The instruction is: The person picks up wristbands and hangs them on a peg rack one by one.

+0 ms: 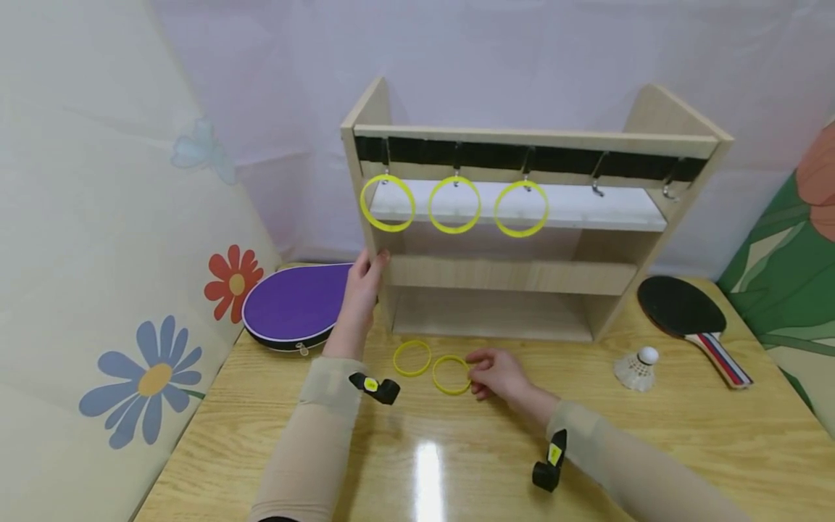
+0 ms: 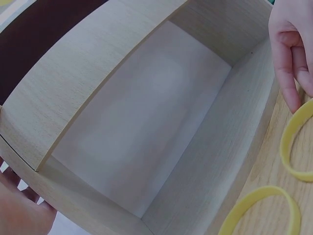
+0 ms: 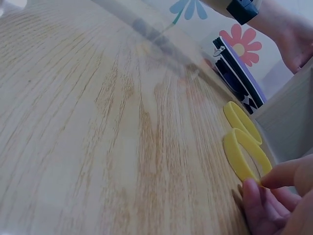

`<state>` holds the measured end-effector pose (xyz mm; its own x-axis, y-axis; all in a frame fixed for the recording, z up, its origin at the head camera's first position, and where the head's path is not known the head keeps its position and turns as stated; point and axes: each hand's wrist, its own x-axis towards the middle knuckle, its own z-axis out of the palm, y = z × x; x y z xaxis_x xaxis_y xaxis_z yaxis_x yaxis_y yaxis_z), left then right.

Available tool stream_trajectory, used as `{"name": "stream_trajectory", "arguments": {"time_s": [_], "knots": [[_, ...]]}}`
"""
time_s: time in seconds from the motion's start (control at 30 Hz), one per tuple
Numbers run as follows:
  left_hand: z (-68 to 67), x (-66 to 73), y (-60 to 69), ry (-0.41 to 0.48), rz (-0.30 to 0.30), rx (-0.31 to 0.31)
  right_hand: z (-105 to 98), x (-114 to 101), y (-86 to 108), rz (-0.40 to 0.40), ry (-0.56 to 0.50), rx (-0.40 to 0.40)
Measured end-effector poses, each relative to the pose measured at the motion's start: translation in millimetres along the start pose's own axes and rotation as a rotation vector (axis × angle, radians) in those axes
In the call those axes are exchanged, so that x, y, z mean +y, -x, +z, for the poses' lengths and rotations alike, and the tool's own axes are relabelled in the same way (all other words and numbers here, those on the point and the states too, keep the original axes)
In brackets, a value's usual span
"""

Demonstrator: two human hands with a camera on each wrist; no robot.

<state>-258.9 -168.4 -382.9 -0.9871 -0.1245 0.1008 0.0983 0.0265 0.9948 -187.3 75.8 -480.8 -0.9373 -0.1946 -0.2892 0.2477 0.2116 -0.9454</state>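
Observation:
My left hand point(image 1: 362, 290) grips the left side panel of a small wooden rack point(image 1: 509, 275), thumb on the front side; the left wrist view shows part of this hand point(image 2: 24, 210) at the panel. On the table, my right hand point(image 1: 499, 373) pinches the right edge of a yellow ring point(image 3: 234, 154) between thumb and finger. This ring lies close beside another yellow ring point(image 1: 411, 375), left of it. Three more yellow rings hang from the rack's left hooks, the nearest to the left panel being one yellow ring point(image 1: 391, 229). The two right hooks point(image 1: 597, 190) carry nothing.
A purple zipped paddle case point(image 1: 296, 301) lies left of the rack, behind the left forearm. To the right are a shuttlecock point(image 1: 636, 370) and a black table tennis paddle point(image 1: 681, 306). A flowered panel point(image 1: 156, 290) borders the wooden table point(image 1: 215, 449) on the left.

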Motion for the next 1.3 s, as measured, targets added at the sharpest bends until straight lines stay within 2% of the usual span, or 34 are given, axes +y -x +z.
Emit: {"name": "stream_trajectory", "arguments": {"time_s": [0.3, 0.57, 0.8, 1.0, 1.3], "knots": [[0.8, -0.4, 0.0, 0.004, 0.012, 0.003, -3.9, -0.2, 2.7, 0.003, -0.028, -0.007], [1.9, -1.6, -1.4, 0.018, 0.026, 0.014, -6.2, -1.0, 4.4, 0.025, -0.009, -0.013], [1.1, -2.2, -1.9, 0.011, 0.018, 0.018, -10.3, -4.4, 8.5, 0.032, -0.034, -0.013], [1.2, -2.6, -2.4, -0.003, 0.009, 0.016, -19.3, -4.1, 10.3, 0.038, -0.070, -0.008], [2.1, -2.3, -2.1, -0.007, 0.021, 0.023, -38.2, -6.5, 15.1, 0.029, -0.070, 0.034]]}}
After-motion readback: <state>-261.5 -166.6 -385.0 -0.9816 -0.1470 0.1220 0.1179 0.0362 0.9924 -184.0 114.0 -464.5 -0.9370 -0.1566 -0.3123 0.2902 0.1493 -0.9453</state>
